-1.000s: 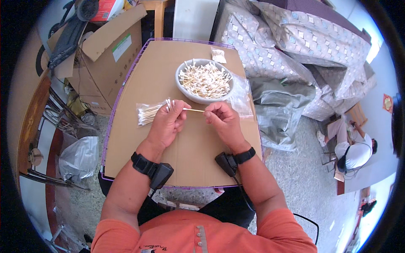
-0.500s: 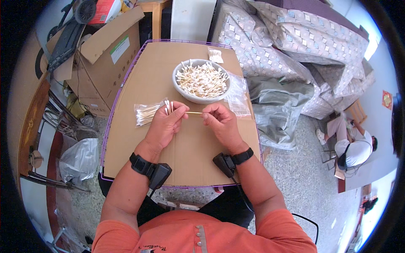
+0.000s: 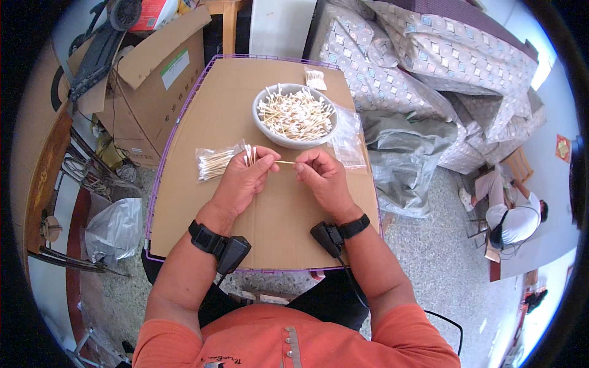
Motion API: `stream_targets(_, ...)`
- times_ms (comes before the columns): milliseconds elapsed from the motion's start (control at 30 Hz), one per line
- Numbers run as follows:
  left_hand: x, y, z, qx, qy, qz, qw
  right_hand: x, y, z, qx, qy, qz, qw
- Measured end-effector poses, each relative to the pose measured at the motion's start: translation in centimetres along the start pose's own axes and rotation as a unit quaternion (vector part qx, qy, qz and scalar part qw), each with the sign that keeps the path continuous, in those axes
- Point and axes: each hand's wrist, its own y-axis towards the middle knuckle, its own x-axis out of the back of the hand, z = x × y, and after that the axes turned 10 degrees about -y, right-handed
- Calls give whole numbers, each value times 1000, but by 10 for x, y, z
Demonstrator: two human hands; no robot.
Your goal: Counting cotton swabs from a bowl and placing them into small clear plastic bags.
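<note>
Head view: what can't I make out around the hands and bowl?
All in the head view:
Ends of the cotton swab between the hands: hidden by the left hand and right hand.
Number in the swab bunch at the left fingers: lower parts covered by that hand.
Inside bottom of the grey bowl: buried under the swab pile.

Left hand [image 3: 243,180] and right hand [image 3: 325,181] face each other, near but apart, both pinching.
</note>
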Motion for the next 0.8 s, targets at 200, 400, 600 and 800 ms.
stream_targets(200, -1, 0, 1, -2, 26, 7, 1000, 0, 0, 0, 1, 1, -4, 1000)
stream_targets(400, -4, -2, 1, -3, 52, 8, 999, 1, 0, -1, 3, -7, 1, 1000)
stream_targets(600, -10, -5, -1, 8, 153, 7, 988, -1, -1, -1, -6, -2, 15, 1000)
stream_targets(800, -12, -6, -2, -17, 184, 32, 982, -1, -1, 0, -15, -16, 18, 1000)
